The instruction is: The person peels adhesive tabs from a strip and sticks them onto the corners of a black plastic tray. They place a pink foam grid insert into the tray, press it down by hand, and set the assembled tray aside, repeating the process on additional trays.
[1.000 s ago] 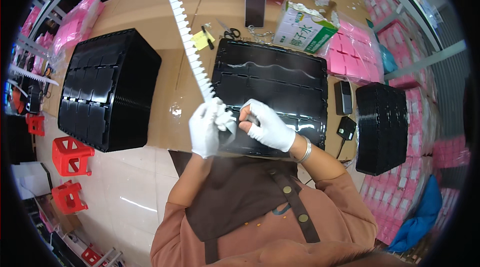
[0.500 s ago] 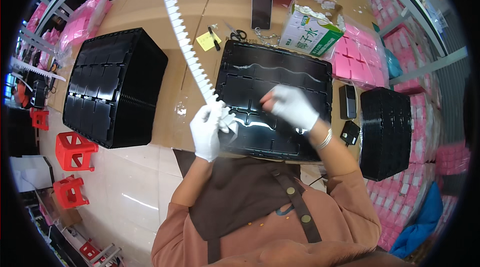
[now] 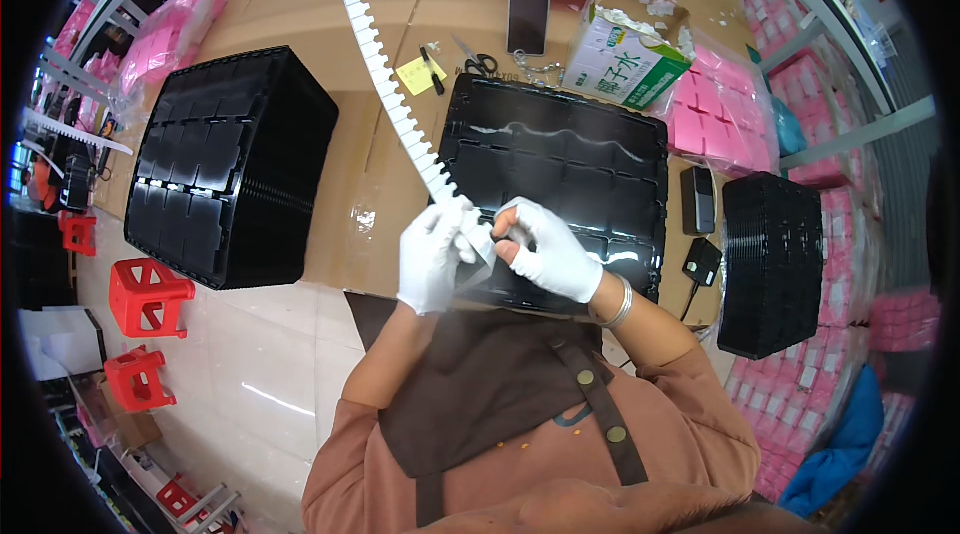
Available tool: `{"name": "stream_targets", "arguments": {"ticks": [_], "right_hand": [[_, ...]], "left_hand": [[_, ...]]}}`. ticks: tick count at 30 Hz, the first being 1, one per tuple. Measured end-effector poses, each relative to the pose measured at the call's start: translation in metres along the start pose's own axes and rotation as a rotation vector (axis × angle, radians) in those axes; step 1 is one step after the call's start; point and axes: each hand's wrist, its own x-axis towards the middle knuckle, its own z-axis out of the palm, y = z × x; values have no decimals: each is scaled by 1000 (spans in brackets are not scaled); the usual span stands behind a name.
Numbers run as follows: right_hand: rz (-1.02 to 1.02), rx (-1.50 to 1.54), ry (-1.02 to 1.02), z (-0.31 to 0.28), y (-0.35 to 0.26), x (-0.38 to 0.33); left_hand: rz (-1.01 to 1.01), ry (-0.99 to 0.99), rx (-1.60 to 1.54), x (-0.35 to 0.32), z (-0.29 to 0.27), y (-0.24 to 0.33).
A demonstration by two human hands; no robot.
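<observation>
A long white strip of label-like pieces with a notched edge [image 3: 385, 84] runs down from the far edge of the table to my left hand [image 3: 424, 259]. That hand, in a white glove, is closed round the strip, and a loose greyish-white end hangs past its fingers. My right hand [image 3: 558, 262], gloved with thumb and forefinger tips bare, pinches at the strip's edge just beside the left fingers. Both hands are over the near left part of a black plastic tray [image 3: 570, 169], which lies flat on the cardboard-covered table. Fine detail between the right fingertips is too small to see.
Stacked black trays stand at left [image 3: 225, 164] and right [image 3: 770, 264]. Beyond the middle tray lie a yellow note [image 3: 415, 76], pen, scissors [image 3: 480, 64], phone [image 3: 528, 16] and a carton of white scraps [image 3: 625, 49]. Pink bundles [image 3: 720, 104] sit at right.
My right hand has come down and left from above the tray to the strip's edge. The left hand has shifted slightly right with the strip.
</observation>
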Motion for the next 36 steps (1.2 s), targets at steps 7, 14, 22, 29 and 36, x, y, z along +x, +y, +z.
{"name": "stream_targets", "arguments": {"ticks": [7,14,22,29,36], "right_hand": [[165,-294,611,-97,35,-5],[470,-948,708,-206,125,19],[817,-658,475,-267,137,57],[214,-155,124,-47,6,20],[261,269,238,35,7,-5]], "left_hand": [[139,179,-41,0,-27,10],[148,153,-96,2,-31,4],[120,154,-23,-7,-19,-2],[182,196,218,-21,-3,-10],[285,216,291,-25,5,-9]]}}
